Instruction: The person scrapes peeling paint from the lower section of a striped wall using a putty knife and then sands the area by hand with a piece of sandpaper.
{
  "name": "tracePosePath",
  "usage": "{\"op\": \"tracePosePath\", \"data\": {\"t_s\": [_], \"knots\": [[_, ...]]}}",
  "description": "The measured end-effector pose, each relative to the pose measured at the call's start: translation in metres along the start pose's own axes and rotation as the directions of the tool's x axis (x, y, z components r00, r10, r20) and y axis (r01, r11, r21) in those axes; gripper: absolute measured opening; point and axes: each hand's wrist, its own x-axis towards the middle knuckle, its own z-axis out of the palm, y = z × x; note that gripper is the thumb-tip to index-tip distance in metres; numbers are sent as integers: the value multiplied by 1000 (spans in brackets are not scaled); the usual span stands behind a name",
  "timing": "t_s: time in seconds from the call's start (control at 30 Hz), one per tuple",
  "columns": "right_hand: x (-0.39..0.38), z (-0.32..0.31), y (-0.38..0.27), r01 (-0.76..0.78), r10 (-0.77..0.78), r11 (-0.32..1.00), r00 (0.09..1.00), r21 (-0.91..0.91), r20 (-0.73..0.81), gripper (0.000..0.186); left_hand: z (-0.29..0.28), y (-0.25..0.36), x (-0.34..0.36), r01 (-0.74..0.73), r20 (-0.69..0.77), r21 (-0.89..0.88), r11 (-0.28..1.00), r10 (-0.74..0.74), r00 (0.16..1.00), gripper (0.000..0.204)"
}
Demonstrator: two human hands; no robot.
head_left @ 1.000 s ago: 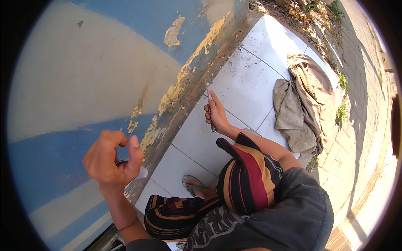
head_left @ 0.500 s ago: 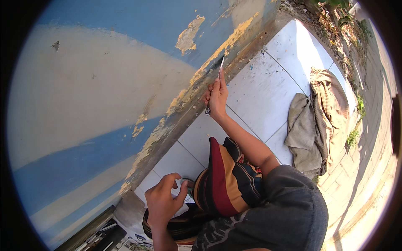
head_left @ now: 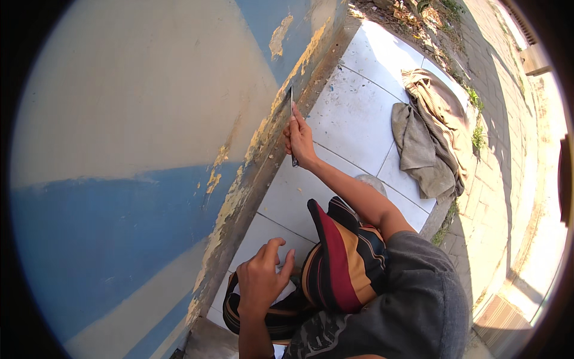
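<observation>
My right hand (head_left: 301, 142) is closed round a thin-bladed scraper (head_left: 292, 97), seen nearly edge-on. Its tip meets the foot of a painted wall (head_left: 131, 119), where the coating has flaked off in a long yellowish strip (head_left: 256, 142). A dark handle end sticks out below my fist. My left hand (head_left: 260, 280) hangs open over my striped trousers (head_left: 344, 257), fingers curved and thumb apart, holding nothing.
White floor tiles (head_left: 353, 119) run along the wall, with paint chips scattered on them. Crumpled grey and tan cloths (head_left: 421, 152) lie to the right. Beyond are a weedy strip with dry leaves (head_left: 418, 21) and sunlit paving (head_left: 496, 167).
The view has shifted, so wall and cloths sit further left. My right hand and the scraper are a little lower along the flaked strip. My left hand keeps its open, curved shape.
</observation>
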Motion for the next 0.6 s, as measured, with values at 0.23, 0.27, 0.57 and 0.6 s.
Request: {"op": "tracePosePath", "data": {"t_s": [0.23,0.27,0.57,0.6], "knots": [[-49,11,10,3,3,998,995,-58,96,49,-13,15,-21,39,-44,56,998,-37,998,26],[-20,-1,9,-87,88,996,996,35,-23,50,-10,18,-23,57,-32,87,995,-55,998,26],[-40,11,19,53,-58,998,986,36,159,50,-4,46,-13,172,-96,121,978,-161,982,26],[-39,8,20,37,-45,998,986,56,158,50,-3,49,-9,202,-108,120,972,-190,976,26]]}}
